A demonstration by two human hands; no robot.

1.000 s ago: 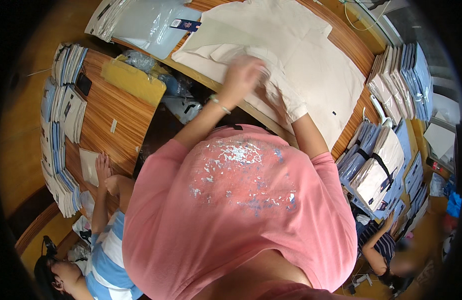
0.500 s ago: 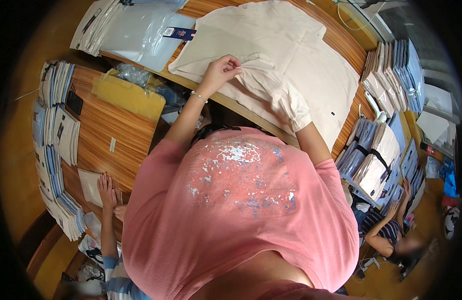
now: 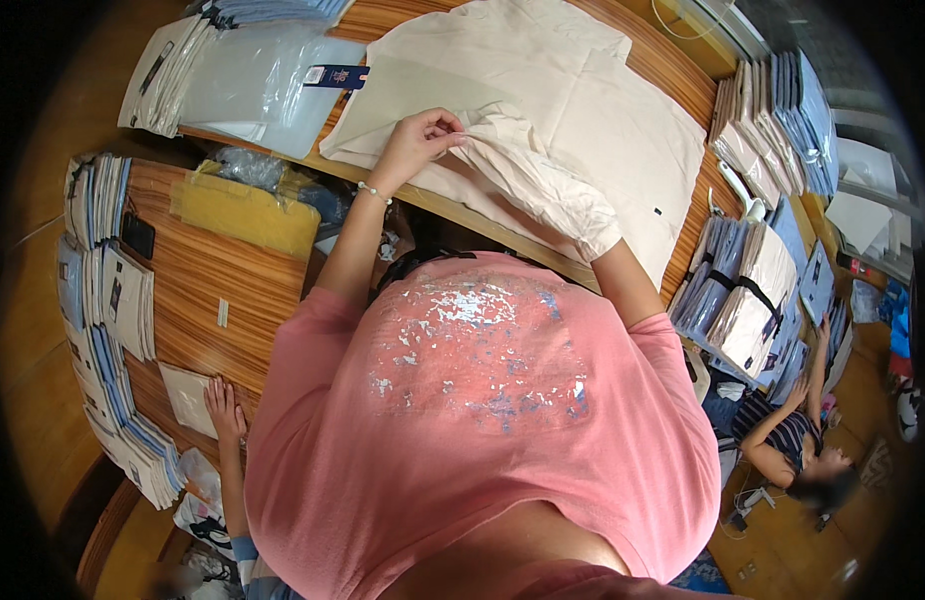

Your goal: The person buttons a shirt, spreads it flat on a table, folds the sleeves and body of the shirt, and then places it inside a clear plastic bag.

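Garment workshop, clothing stacks (image 3: 750,295), wooden worktables (image 3: 198,285)

Moderate, diffuse indoor light. Glare on clear plastic (image 3: 268,75); deep shadow beneath desk (image 3: 673,70). Cream fabric (image 3: 623,130) sharp. Fisheye bends outer edges; corners black.

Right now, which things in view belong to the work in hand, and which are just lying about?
In hand:
cream garment
left hand, pinching its sleeve
right hand, hidden inside it

Apparently lying about:
dark phone-like slab
yellow board
small white strip

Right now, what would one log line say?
left hand: pinching cream garment | right hand: hidden inside its sleeve | garment: spread on wood-grain table
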